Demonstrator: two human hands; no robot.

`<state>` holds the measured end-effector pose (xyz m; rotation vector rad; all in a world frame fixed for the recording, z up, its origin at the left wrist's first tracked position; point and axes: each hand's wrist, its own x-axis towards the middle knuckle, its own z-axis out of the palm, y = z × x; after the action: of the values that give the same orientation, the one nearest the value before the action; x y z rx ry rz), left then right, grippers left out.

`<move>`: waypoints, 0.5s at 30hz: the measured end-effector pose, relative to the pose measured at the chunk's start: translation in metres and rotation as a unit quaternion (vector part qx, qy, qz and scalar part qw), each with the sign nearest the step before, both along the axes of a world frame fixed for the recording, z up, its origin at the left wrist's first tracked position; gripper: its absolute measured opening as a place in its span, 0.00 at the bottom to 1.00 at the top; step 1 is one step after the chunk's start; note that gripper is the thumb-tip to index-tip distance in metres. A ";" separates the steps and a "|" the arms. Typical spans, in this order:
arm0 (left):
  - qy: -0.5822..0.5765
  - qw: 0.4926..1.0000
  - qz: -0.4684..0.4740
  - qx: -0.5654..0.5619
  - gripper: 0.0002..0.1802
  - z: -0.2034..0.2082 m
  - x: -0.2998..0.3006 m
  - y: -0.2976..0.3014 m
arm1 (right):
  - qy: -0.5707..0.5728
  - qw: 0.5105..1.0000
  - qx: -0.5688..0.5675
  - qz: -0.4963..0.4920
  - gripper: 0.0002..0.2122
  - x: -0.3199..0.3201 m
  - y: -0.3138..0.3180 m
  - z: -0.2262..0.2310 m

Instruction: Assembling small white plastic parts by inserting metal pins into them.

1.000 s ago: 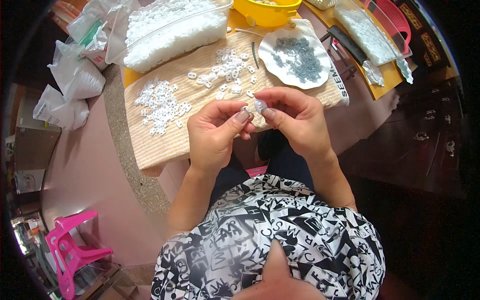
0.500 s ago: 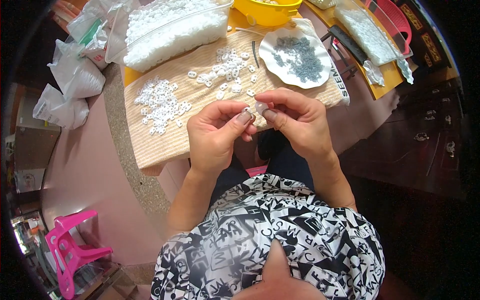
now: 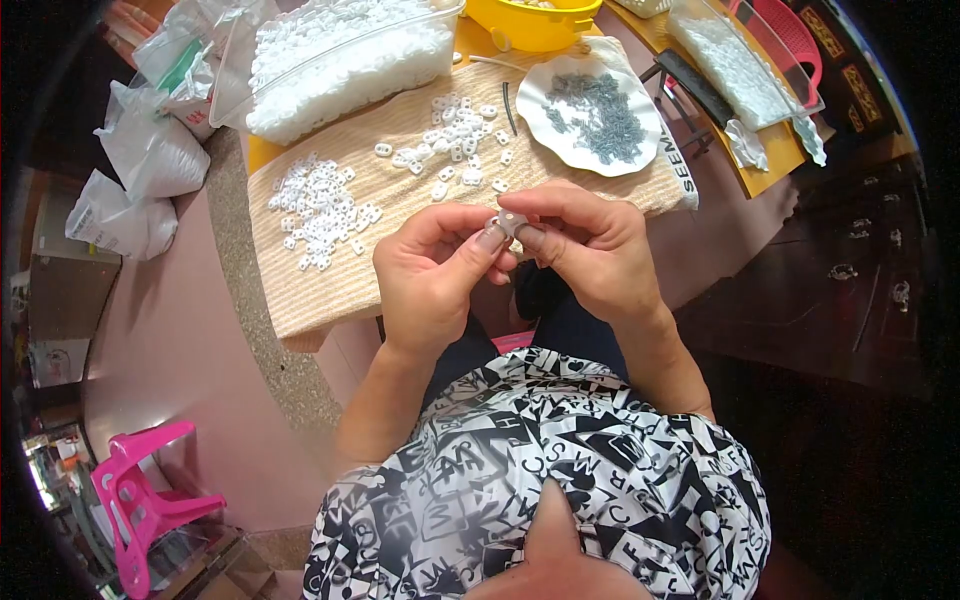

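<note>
Just past the front edge of the cloth, my two hands meet fingertip to fingertip. My left hand point(image 3: 432, 275) pinches a small white plastic piece point(image 3: 508, 221) between thumb and forefinger. Against it, the thumb and forefinger of my right hand point(image 3: 603, 250) press a second small whitish piece, largely covered by the fingers. Beyond my hands lie a loose group of white two-holed plastic pieces point(image 3: 460, 135) and, further left, a denser pile of similar pieces point(image 3: 322, 208). A white wavy-rimmed plate point(image 3: 585, 168) at the right holds many small dark grey pins point(image 3: 610, 125).
A clear bin point(image 3: 350, 95) full of white pieces stands at the back left, beside a yellow basin point(image 3: 535, 28). The striped cloth point(image 3: 330, 305) covers the table. Plastic bags point(image 3: 150, 140) sit to the left, above a pink stool point(image 3: 160, 500). Another filled bin point(image 3: 735, 75) stands right.
My hands have come together: the right hand moved slightly left, and its whitish piece now meets the one in my left hand. Things on the table have stayed put.
</note>
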<state>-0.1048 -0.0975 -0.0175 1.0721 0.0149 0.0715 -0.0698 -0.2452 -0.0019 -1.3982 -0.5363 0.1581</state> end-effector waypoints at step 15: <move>-0.126 0.987 -0.074 -0.061 0.17 -0.016 0.007 0.004 | 0.094 0.995 0.015 0.039 0.10 -0.002 -0.007 0.017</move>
<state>-0.0980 -0.0936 -0.0335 0.9325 -0.2853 0.0698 -0.0721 -0.2522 0.0152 -1.3183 -0.4352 0.3390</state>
